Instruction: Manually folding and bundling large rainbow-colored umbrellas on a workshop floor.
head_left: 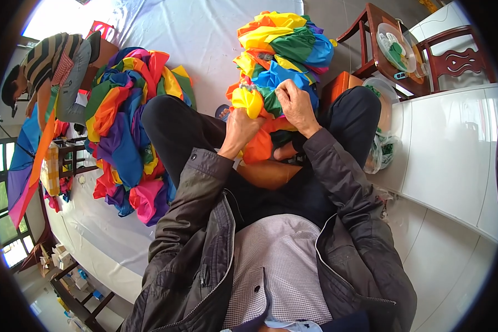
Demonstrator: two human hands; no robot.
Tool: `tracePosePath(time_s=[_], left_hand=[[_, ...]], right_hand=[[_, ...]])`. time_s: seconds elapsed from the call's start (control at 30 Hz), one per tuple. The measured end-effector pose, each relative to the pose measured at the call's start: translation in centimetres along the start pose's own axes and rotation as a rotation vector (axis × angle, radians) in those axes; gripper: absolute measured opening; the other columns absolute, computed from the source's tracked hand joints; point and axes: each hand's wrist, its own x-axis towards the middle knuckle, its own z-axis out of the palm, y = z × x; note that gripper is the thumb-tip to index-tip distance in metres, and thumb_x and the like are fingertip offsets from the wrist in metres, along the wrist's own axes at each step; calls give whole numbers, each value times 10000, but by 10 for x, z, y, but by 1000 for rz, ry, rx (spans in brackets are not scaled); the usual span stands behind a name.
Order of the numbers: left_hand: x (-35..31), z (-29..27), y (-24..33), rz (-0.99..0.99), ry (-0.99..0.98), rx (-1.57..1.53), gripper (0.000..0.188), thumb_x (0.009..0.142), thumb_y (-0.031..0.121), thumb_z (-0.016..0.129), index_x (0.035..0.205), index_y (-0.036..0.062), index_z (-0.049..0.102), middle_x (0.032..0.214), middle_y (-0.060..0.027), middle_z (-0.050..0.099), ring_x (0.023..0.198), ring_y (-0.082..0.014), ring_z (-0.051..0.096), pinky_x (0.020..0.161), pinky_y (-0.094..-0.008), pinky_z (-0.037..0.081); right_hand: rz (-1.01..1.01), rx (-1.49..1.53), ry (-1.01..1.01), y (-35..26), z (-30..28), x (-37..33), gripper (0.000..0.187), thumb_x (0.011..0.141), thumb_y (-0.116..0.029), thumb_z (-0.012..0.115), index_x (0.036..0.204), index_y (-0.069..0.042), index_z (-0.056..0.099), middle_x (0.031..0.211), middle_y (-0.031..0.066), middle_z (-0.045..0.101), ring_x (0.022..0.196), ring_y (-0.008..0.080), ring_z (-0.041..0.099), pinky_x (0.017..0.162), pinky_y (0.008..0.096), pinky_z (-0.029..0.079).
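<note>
Between my knees lies a heap of rainbow-coloured umbrella cloth [285, 41], with yellow, orange, green and blue panels. My left hand [240, 130] is closed around a bunched yellow-and-orange part of the cloth [248, 102], which bulges up above the fist. Just to its right, my right hand [297, 108] has thumb and forefinger pinched together beside the green and blue folds. Whatever sits in that pinch is too small to make out. Orange cloth [258, 146] hangs below the hands, over a brown surface.
To the left rises a large second pile of rainbow cloth [130, 133]. Beyond it a person [55, 72] bends beside a rainbow umbrella [30, 160]. At right stand a wooden chair [373, 33] bearing a clear tub [395, 50], an orange box [340, 84] and white cabinets [448, 144].
</note>
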Motion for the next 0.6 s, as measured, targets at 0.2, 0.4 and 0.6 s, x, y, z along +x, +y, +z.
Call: tracePosePath(time_s=[0.2, 0.4, 0.6], left_hand=[[6, 8, 3, 96, 216, -377, 247, 858, 99, 681, 1078, -11, 668, 903, -90, 704, 813, -239, 684, 763, -384, 541], [8, 11, 2, 140, 171, -950, 290, 899, 74, 669, 1182, 14, 670, 1028, -32, 711, 983, -157, 665, 910, -325, 505], [11, 10, 5, 85, 160, -755, 220, 900, 136, 672, 1078, 6, 672, 927, -55, 694, 855, -195, 657, 778, -334, 511]], right_hand=[[-54, -95, 43, 15, -6, 2, 128, 995, -156, 615, 985, -46, 550, 822, 180, 666, 738, 384, 677, 609, 438, 509], [-182, -281, 74, 16, -15, 11, 110, 998, -157, 621, 1003, -72, 552, 785, 148, 653, 707, 353, 684, 583, 429, 512], [-303, -477, 64, 19, -19, 27, 118, 993, -181, 627, 980, -95, 547, 759, 116, 648, 680, 317, 683, 564, 421, 521]])
